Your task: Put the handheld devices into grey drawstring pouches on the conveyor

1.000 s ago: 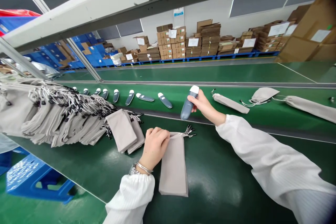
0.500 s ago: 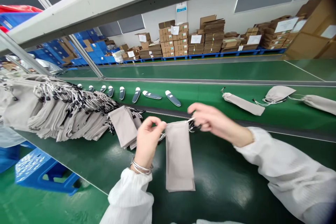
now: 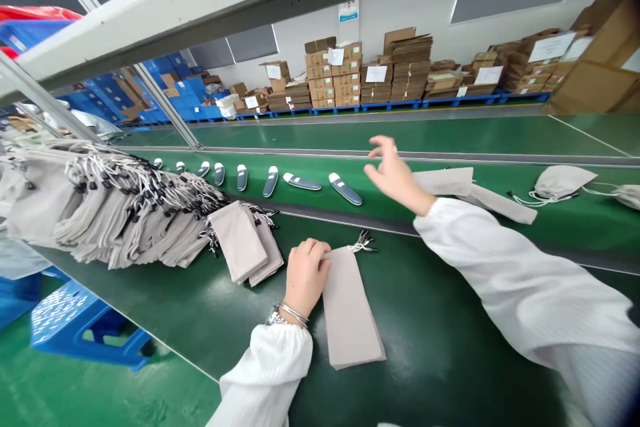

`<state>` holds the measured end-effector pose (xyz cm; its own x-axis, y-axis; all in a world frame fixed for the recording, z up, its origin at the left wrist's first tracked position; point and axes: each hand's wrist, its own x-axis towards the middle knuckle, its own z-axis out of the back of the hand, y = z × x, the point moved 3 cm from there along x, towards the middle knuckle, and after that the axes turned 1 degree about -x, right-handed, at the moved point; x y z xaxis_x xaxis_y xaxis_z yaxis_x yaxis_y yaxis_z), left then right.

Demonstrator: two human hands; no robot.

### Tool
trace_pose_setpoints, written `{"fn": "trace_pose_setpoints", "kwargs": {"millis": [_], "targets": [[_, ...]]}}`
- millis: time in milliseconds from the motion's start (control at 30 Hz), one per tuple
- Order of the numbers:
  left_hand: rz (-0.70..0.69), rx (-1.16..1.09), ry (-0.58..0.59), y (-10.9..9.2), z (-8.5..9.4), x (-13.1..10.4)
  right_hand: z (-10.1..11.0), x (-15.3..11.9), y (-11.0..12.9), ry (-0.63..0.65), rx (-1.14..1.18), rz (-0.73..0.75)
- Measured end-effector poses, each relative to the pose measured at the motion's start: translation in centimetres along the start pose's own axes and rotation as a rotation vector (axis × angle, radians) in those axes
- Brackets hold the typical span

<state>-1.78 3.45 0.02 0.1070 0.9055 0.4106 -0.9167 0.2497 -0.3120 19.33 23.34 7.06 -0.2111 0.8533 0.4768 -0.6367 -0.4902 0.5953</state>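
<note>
A grey fabric drawstring pouch [image 3: 353, 310] lies on the dark green table in front of me, apparently on others beneath it, its white cords and black ends at the top. My left hand [image 3: 307, 273] has its fingers curled on the upper left corner of that pouch. Over the green conveyor belt, my right hand [image 3: 390, 170] is empty with its fingers apart. Just right of its wrist, a flat grey pouch [image 3: 447, 181] rests on the belt, overlapping a narrow filled pouch [image 3: 505, 205].
A small stack of pouches [image 3: 240, 240] sits left of my left hand, beside a large heap of pouches [image 3: 135, 213]. Blue-grey slipper-shaped pieces with white ends [image 3: 345, 188] line the belt. A metal beam [image 3: 200, 10] crosses overhead. A blue stool [image 3: 85, 323] stands at lower left.
My right hand has moved from the pouch's top edge up over the belt, and a flat pouch now lies there. Belt items have shifted right. My left hand stays at the pouch corner.
</note>
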Motion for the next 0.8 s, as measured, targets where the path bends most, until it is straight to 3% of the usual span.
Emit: {"fn": "trace_pose_setpoints", "kwargs": {"millis": [67, 133, 200, 300, 467, 667, 800], "targets": [[-0.042, 0.09, -0.035, -0.2, 0.1, -0.1, -4.1, 0.8, -1.2, 0.248, -0.142, -0.095], [-0.111, 0.185, -0.073, -0.6, 0.2, -0.2, -7.2, 1.3, -2.1, 0.396, -0.189, -0.194], [-0.185, 0.255, -0.099, -0.9, 0.4, -0.4, -9.2, 1.6, -2.8, 0.443, -0.17, -0.262], [-0.262, 0.291, -0.115, -1.1, 0.5, -0.6, -10.2, 1.7, -3.3, 0.474, -0.071, -0.313], [-0.282, 0.255, -0.138, -1.0, 1.0, -0.6, -8.2, -0.5, -2.0, 0.406, 0.186, -0.322], [-0.227, 0.024, -0.092, -1.5, 1.6, -0.2, -4.0, -5.9, 2.5, 0.346, 0.791, -0.251], [-0.163, -0.183, -0.031, -2.3, 2.3, 0.1, -2.4, -8.4, 4.6, 0.333, 0.853, -0.228]]}}
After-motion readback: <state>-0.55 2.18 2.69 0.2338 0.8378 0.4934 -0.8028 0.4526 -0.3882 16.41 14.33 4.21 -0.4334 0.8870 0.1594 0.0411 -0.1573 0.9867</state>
